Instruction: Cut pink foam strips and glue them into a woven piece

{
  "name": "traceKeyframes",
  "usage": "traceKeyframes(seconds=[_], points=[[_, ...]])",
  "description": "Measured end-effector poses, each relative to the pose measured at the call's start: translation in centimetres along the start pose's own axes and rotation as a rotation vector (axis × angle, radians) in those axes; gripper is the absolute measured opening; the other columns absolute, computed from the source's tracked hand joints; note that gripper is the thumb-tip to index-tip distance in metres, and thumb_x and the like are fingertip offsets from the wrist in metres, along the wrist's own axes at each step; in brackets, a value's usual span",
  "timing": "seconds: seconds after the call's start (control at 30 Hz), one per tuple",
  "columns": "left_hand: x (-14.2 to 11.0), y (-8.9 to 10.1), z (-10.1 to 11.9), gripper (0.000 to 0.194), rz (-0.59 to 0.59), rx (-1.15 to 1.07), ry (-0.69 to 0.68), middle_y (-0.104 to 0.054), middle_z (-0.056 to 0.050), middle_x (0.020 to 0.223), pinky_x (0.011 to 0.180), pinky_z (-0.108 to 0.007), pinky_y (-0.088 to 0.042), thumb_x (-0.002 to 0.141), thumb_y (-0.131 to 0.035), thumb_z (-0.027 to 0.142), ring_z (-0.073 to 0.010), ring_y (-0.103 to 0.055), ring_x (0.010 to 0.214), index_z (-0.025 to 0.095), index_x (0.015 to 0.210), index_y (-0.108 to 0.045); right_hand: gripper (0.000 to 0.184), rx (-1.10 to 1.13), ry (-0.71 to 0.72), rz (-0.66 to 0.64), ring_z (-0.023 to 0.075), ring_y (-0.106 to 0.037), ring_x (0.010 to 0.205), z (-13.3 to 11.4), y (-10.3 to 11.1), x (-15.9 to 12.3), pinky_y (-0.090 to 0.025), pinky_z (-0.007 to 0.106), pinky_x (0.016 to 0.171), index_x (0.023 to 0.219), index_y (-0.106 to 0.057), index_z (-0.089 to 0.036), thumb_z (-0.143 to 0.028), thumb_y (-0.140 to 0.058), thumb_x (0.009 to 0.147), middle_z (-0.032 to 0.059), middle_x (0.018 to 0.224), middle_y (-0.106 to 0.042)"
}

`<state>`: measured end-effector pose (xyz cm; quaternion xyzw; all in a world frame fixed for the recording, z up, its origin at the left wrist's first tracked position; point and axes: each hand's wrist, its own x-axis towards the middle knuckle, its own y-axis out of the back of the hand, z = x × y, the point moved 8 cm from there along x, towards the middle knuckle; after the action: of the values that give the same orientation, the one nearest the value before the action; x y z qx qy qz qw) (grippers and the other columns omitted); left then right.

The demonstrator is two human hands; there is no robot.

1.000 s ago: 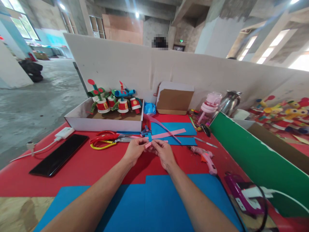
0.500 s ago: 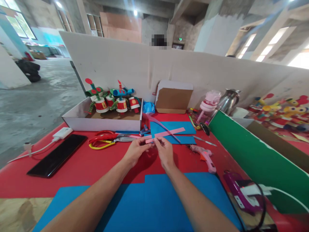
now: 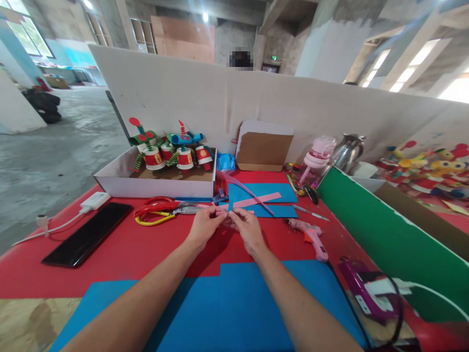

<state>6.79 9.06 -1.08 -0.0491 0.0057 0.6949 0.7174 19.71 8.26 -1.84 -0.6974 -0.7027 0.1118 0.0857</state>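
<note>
My left hand (image 3: 204, 228) and my right hand (image 3: 249, 231) meet above the red tabletop. Thumbs and fingertips of both pinch a narrow pink paper strip (image 3: 222, 212) at the point where a blue paper strip (image 3: 230, 199) crosses it. The exact fold is hidden by my fingers. Just beyond them, a loose pink strip (image 3: 267, 198) and a curved, paler pink strip (image 3: 245, 187) lie over blue paper pieces (image 3: 286, 192). To the left of my left hand rest scissors (image 3: 156, 212) with red and yellow handles.
A white box (image 3: 157, 187) with several paper-cup figures stands back left, near a black phone (image 3: 88, 234). A pink glue gun (image 3: 309, 237) and purple power strip (image 3: 368, 293) are at right, beside a green-sided box (image 3: 388, 239). Blue sheets (image 3: 249, 308) lie in front.
My fingertips have shifted slightly on the strips. The blue strip now points away from me between my hands, and a pink strip end shows beyond my right fingers.
</note>
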Motion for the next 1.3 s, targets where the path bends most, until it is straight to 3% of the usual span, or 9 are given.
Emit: traceKeyframes(seconds=[0.2,0.53,0.77,0.97,1.13,1.3], points=[[0.1,0.1,0.4,0.03,-0.004,0.073,-0.1,-0.06,0.002,0.059,0.054,-0.023,-0.039,0.062,-0.074,0.046,-0.012,-0.05,0.055,0.018,0.065,-0.064,0.028,0.046,-0.006,0.057,0.018,-0.067,0.065,0.1,0.3,0.0,-0.058,0.035,0.073,0.072,-0.073,-0.02,-0.044,-0.082,0.06,0.0013,0.07,-0.072],[0.2,0.2,0.1,0.031,-0.012,0.084,-0.06,-0.062,0.0,0.061,0.054,-0.024,-0.037,0.061,-0.074,0.047,-0.0131,-0.05,0.056,0.018,0.066,-0.064,0.028,0.035,-0.008,0.044,0.0145,-0.066,0.062,0.0,0.3,0.0,-0.059,0.031,0.071,0.071,-0.071,-0.019,-0.043,-0.083,0.06,-0.0009,0.065,-0.069],[0.2,0.2,0.2,0.034,-0.025,0.086,-0.062,-0.061,0.001,0.058,0.054,-0.024,-0.038,0.059,-0.076,0.049,-0.0131,-0.052,0.056,0.018,0.065,-0.064,0.037,0.054,-0.034,0.044,0.0154,-0.068,0.062,0.1,0.6,0.2,-0.06,0.033,0.071,0.072,-0.065,-0.018,-0.04,-0.089,0.052,-0.0006,0.066,-0.07],[0.1,0.1,0.7,0.03,-0.019,0.118,-0.067,-0.07,-0.001,0.069,0.067,-0.027,-0.046,0.058,-0.078,0.043,-0.0177,-0.062,0.068,0.018,0.074,-0.071,0.036,0.034,-0.046,0.024,0.0194,-0.071,0.061,0.4,0.6,0.1,-0.06,0.037,0.071,0.073,-0.064,-0.018,-0.038,-0.089,0.054,0.0009,0.066,-0.071],[0.2,0.5,1.1,0.025,0.009,0.179,-0.112,-0.068,0.0,0.065,0.066,-0.028,-0.045,0.062,-0.074,0.042,-0.0177,-0.06,0.066,0.018,0.068,-0.069,0.04,0.025,-0.077,0.019,0.0162,-0.069,0.058,0.3,0.5,0.1,-0.059,0.031,0.066,0.07,-0.063,-0.018,-0.04,-0.09,0.05,-0.0004,0.063,-0.071],[0.3,0.4,1.8,0.02,-0.039,0.278,-0.153,-0.068,0.0,0.063,0.065,-0.028,-0.045,0.064,-0.068,0.039,-0.0174,-0.059,0.065,0.018,0.064,-0.068,0.042,-0.087,-0.163,-0.016,0.0123,-0.065,0.054,0.0,0.6,-0.1,-0.055,0.025,0.06,0.069,-0.065,-0.016,-0.044,-0.089,0.048,-0.0019,0.057,-0.068]])
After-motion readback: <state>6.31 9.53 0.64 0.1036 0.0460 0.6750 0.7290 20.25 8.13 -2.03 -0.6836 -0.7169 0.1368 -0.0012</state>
